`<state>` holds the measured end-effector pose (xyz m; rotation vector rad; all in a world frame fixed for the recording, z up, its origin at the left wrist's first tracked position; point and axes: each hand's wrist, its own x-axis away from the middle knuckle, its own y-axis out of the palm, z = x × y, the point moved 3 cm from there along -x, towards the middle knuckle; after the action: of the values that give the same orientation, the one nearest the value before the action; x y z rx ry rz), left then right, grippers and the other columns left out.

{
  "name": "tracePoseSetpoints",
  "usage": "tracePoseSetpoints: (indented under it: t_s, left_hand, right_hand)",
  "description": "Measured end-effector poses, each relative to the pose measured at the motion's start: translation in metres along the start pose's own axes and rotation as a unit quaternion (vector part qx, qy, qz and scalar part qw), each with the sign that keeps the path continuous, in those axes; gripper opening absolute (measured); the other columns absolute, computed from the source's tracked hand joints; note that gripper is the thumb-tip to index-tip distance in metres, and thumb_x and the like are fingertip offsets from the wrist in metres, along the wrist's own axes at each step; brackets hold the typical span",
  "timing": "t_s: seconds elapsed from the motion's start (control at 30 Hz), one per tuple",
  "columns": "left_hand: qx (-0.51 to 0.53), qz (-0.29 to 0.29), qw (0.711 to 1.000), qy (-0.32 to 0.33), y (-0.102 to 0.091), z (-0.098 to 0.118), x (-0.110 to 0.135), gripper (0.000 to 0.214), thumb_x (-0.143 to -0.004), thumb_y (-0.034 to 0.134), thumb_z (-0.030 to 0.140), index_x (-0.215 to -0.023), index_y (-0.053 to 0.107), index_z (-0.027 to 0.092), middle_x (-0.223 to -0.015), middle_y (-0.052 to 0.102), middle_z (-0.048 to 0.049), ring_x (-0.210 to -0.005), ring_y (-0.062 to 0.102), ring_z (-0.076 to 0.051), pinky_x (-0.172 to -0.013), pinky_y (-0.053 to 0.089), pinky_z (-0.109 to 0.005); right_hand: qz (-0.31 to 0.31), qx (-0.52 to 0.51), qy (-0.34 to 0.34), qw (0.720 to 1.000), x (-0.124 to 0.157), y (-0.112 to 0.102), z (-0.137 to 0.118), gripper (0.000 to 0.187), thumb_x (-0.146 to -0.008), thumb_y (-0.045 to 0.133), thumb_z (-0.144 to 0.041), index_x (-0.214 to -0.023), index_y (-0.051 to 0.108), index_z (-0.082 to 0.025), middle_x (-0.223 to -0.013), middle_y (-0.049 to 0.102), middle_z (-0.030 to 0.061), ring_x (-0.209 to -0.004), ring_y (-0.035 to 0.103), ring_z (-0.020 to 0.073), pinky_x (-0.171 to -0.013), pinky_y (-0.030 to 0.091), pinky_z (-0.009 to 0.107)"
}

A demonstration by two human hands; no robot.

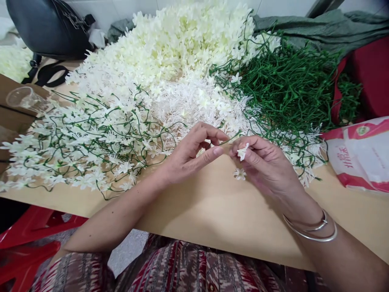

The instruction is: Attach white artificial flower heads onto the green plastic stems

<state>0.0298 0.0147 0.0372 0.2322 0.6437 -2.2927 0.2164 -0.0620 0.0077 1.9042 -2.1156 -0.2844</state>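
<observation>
Over the front of the table, my left hand is half curled, with a thin green plastic stem running out between its thumb and fingers. My right hand, wearing silver bangles on the wrist, pinches a small white artificial flower between thumb and fingertips. The two hands are close together, and the stem's far tip lies just above the right fingers. A loose white blossom rests on the table below the right fingertips. Left of my left hand spread white flowers with green stems.
White and cream blossoms are heaped at the back, beside a pile of green stems. A pink-and-white bag lies at the right. A clear plastic cup and a black bag sit at the left; a red stool stands below.
</observation>
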Motion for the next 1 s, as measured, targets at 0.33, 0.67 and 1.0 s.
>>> tracePoseSetpoints:
  t_s: [0.33,0.67,1.0]
  left_hand:
    - [-0.066,0.003,0.995,0.080,0.006,-0.009,-0.002,0.032,-0.101,0.070,0.048,-0.115,0.074,0.019,-0.102,0.067,-0.0071,-0.089,0.062,-0.015,-0.078,0.055,-0.026]
    - [-0.036,0.031,0.999,0.012,0.006,-0.009,-0.001,0.016,-0.104,0.067,0.033,-0.102,0.073,0.018,-0.093,0.077,-0.0053,-0.080,0.068,-0.012,-0.073,0.052,-0.024]
    - [-0.002,0.046,0.998,-0.052,0.006,-0.007,0.002,0.026,-0.101,0.068,0.043,-0.101,0.070,0.018,-0.071,0.057,0.0025,-0.059,0.044,-0.009,-0.057,0.036,-0.023]
  right_hand:
    - [-0.035,-0.031,0.009,0.999,0.000,0.002,0.003,0.016,-0.083,0.090,-0.041,-0.086,0.078,-0.032,-0.077,0.072,-0.0017,-0.072,0.068,0.0147,-0.074,0.060,0.030]
    - [-0.043,-0.011,0.008,0.999,0.001,0.003,0.003,0.020,-0.082,0.091,-0.044,-0.088,0.077,-0.030,-0.080,0.074,-0.0014,-0.076,0.070,0.0150,-0.078,0.061,0.032]
    - [-0.003,0.003,-0.011,1.000,-0.001,-0.002,0.002,0.020,-0.080,0.092,-0.043,-0.086,0.077,-0.031,-0.082,0.072,-0.0020,-0.075,0.066,0.0141,-0.072,0.058,0.030]
